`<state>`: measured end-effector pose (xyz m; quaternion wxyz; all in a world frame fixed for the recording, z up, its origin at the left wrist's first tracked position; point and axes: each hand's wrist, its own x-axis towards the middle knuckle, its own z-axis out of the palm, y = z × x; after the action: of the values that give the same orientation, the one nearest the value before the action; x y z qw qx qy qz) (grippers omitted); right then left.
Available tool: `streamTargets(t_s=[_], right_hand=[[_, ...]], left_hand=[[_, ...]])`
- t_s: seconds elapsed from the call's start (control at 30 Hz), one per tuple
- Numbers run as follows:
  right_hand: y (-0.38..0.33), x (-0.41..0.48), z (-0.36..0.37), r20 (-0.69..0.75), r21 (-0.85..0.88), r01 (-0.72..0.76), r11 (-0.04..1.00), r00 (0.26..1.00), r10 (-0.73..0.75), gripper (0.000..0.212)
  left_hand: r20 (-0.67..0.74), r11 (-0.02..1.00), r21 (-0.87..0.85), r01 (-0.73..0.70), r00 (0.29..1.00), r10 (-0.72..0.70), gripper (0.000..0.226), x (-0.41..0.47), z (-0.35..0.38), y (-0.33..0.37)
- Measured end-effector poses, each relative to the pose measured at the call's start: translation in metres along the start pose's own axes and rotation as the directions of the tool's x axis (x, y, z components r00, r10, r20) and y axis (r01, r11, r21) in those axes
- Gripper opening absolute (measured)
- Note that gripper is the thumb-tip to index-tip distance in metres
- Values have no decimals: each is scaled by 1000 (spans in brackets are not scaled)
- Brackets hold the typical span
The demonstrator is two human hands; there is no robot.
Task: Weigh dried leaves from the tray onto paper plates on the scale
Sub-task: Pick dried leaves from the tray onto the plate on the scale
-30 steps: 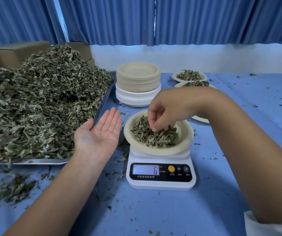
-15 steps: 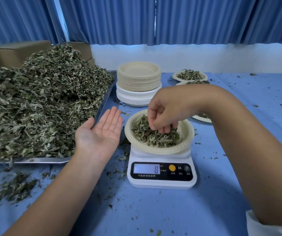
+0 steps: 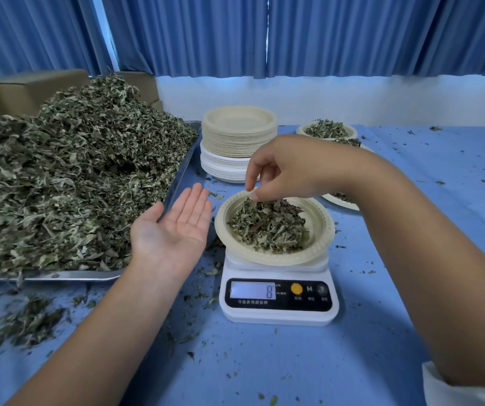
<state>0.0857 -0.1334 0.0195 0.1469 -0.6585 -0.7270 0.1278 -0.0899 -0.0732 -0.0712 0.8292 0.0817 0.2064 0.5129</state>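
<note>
A metal tray (image 3: 183, 168) on the left carries a tall heap of dried leaves (image 3: 68, 177). A white digital scale (image 3: 279, 300) stands in the middle and its display reads 8. On it sits a paper plate (image 3: 321, 227) with a small mound of leaves (image 3: 269, 225). My right hand (image 3: 288, 168) hovers over the plate's far left edge, fingers hanging loosely curled and apart, their tips just at the top of the mound. My left hand (image 3: 173, 230) lies palm up, flat and empty, between the tray and the scale.
A stack of unused paper plates (image 3: 239, 136) stands behind the scale. Filled plates (image 3: 327, 131) sit at the back right, partly hidden by my right arm. Cardboard boxes (image 3: 30, 89) stand behind the tray. Leaf scraps litter the blue table (image 3: 455, 186).
My right hand has lifted from inside the plate's leaves to just above them, and its fingers have loosened. The scale reading went from 6 to 8. The left hand stayed put.
</note>
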Motion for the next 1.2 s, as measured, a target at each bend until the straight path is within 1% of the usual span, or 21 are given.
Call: streamTargets(t_s=[0.07, 0.13, 0.37, 0.47, 0.57, 0.63, 0.8, 0.97, 1.2], right_hand=[[2, 3, 1, -63, -27, -5, 1000, 998, 3, 12], [5, 4, 1, -75, -45, -19, 999, 997, 16, 16], [8, 4, 3, 66, -117, -52, 992, 996, 60, 28], [8, 6, 9, 113, -148, -51, 988, 991, 69, 28], [10, 10, 13, 71, -157, -40, 987, 996, 51, 17], [11, 12, 14, 50, -163, -34, 986, 998, 42, 13], [13, 13, 17, 43, -158, -51, 986, 997, 59, 22], [13, 13, 19, 42, -135, -40, 990, 998, 46, 17], [10, 7, 3, -102, -35, -4, 999, 995, 0, 11]], left_hand=[[-2, 1000, 1, -1, 1000, 1, 46, 0, 0, 0], [-4, 1000, 4, -1, 1000, 1, 46, 0, -1, 0], [-3, 1000, 18, 0, 1000, 0, 46, 0, -1, 0], [-9, 1000, 21, -2, 1000, 2, 46, 0, 0, 0], [-14, 1000, 29, -4, 1000, 5, 46, 0, 0, 0], [-17, 999, 34, -6, 1000, 7, 46, -1, 0, -1], [-28, 999, 38, -6, 1000, 7, 47, 0, 0, -1], [-30, 999, 44, -10, 999, 12, 46, 0, 0, -1], [-30, 999, 44, -10, 999, 11, 46, 0, -1, -1]])
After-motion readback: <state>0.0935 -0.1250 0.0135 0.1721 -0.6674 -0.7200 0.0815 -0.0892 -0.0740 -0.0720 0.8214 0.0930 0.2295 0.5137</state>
